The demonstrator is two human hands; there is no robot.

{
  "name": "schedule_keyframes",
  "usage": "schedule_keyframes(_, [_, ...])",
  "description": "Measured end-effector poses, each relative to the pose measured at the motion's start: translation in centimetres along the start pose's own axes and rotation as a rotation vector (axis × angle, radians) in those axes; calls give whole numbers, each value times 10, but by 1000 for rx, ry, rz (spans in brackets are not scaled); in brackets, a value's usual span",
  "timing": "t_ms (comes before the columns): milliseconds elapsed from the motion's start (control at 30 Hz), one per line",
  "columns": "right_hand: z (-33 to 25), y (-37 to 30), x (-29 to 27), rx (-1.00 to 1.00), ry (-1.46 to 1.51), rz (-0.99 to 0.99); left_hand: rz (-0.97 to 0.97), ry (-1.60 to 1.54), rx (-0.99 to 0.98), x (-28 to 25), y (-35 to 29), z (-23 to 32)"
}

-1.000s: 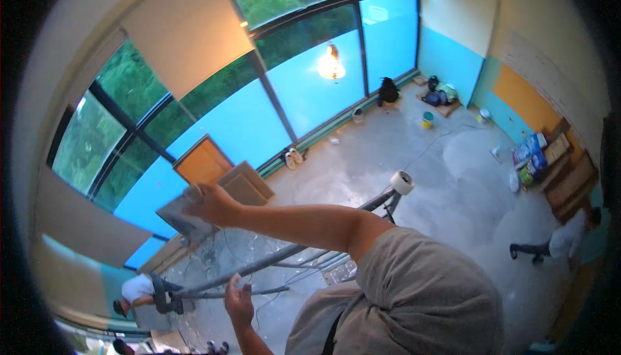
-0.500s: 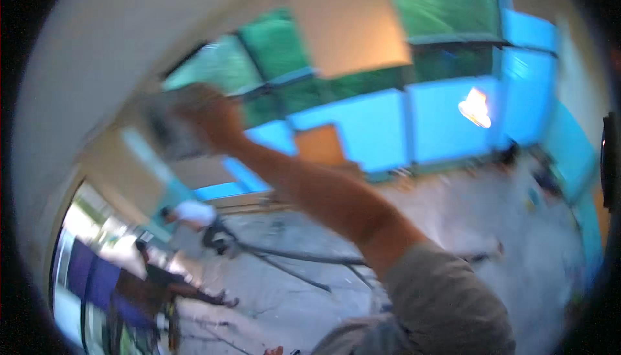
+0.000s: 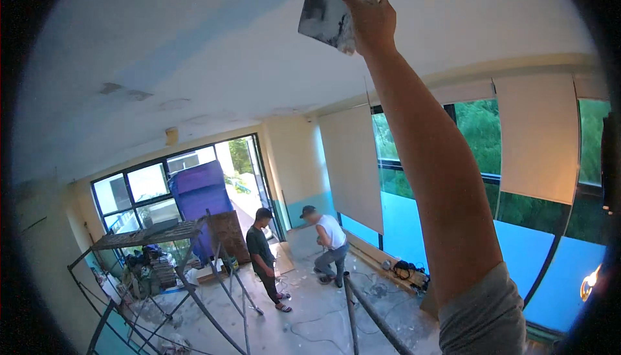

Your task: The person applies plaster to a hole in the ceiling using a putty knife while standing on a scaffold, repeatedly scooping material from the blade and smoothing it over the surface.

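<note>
Overhead, the right hand [image 3: 370,15] is gripping a flat plastering trowel [image 3: 331,7], fingers closed around its far edge, pressing the blade flat against the ceiling [image 3: 194,51]. The left hand is staying out of sight. Far below, two people are standing beside a scaffold [image 3: 155,238].

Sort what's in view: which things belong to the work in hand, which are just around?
In the work: right hand, raised; flat metal trowel blade held in it; ceiling that the blade is up against.

Just around: scaffold; purple sheet by the doorway; two people on the floor below; cable coil.
</note>
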State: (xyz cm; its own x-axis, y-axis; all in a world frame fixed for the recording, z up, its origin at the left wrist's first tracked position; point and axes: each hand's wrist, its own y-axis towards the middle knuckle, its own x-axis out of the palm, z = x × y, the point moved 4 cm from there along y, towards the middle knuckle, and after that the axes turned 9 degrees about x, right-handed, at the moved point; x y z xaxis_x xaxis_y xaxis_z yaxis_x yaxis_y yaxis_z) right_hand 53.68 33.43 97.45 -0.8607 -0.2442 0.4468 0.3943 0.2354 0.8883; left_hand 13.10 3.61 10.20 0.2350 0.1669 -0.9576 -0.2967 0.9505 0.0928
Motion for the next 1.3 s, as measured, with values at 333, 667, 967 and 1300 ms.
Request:
schedule_keyframes(333, [-7, 43, 45, -506, -928, 246, 223, -15, -155, 31, -48, 0])
schedule_keyframes(667, [-5, 33, 37, -100, 318, 54, 160, 61, -390, -6, -70, 39])
schedule_keyframes(967, [-23, -8, 38, -294, -109, 84, 691, -96, -50, -275, 72, 164])
schedule_keyframes(1300, [-35, -132, 40, -211, -184, -155, 1065, -546, 1107, -596, 132, 439])
